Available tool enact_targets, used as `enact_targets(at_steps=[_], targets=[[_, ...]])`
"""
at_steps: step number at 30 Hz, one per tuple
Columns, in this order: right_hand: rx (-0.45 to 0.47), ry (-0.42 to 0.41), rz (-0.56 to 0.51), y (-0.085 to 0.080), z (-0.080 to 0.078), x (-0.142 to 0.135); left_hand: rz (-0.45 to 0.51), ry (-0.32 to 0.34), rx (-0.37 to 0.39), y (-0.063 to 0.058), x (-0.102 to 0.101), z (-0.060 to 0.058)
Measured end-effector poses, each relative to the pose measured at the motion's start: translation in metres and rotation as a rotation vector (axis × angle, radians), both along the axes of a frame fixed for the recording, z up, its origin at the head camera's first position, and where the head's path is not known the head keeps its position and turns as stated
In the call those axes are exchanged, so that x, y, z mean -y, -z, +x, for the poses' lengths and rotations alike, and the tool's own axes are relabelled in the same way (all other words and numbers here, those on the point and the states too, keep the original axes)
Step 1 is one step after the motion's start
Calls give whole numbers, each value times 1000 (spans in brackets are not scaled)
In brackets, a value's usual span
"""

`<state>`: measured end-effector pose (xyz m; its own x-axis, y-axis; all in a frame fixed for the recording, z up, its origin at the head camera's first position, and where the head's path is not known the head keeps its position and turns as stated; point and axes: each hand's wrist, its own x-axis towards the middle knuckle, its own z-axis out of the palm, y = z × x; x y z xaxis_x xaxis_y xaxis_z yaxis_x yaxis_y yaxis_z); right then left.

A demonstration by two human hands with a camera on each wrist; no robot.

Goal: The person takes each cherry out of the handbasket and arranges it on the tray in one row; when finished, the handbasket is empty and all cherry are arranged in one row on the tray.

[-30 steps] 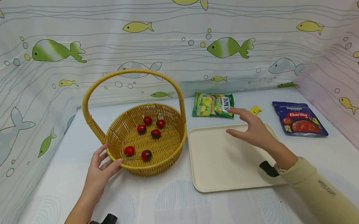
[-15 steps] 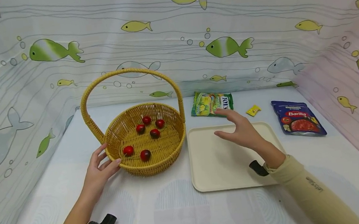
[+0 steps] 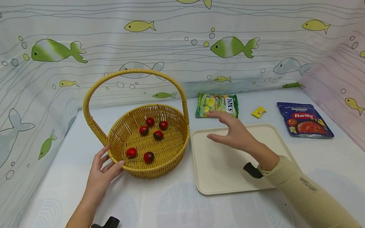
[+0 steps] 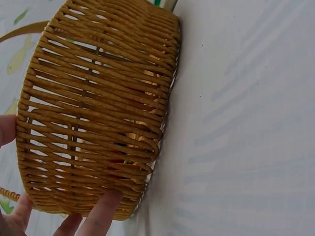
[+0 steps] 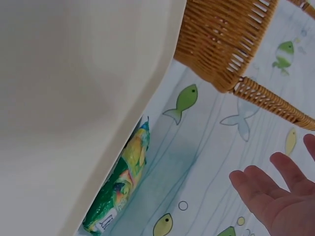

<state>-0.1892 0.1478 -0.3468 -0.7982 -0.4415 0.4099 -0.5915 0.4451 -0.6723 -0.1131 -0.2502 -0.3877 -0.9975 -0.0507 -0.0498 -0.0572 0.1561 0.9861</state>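
Observation:
A round golden wicker basket [image 3: 152,173] with a tall arched handle stands at the left, and several dark red cherries [image 3: 158,135] lie inside it. My left hand [image 3: 100,174] holds the basket's near left side, thumb at the rim, other fingers spread along the woven outer wall [image 4: 93,118]. My right hand [image 3: 234,132], holding nothing, is over a cream rectangular tray [image 3: 222,176], with thumb and fingers parted and pointing left toward the basket. In the right wrist view its fingers [image 5: 261,189] show at the lower right, apart from the tray and basket.
Behind the tray lies a green snack bag [image 3: 216,105], with a small yellow wrapped packet [image 3: 258,112] to its right. A blue Barilla pouch [image 3: 305,119] lies farther right. Fish-printed curtain walls [image 3: 167,37] enclose the white table [image 3: 177,222] at the back and sides.
My right hand has moved left over the tray, away from the yellow packet and closer to the basket. My left hand stays at the basket, and the cherries have not moved.

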Motion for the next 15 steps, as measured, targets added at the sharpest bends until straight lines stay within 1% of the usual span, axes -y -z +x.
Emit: enact_targets(at_steps=[7, 15], targets=[[-37, -57, -7, -2, 0, 13, -4, -3, 1, 1, 0, -1], [-32, -114, -14, -3, 1, 28, -14, -2, 2, 0, 0, -1]])
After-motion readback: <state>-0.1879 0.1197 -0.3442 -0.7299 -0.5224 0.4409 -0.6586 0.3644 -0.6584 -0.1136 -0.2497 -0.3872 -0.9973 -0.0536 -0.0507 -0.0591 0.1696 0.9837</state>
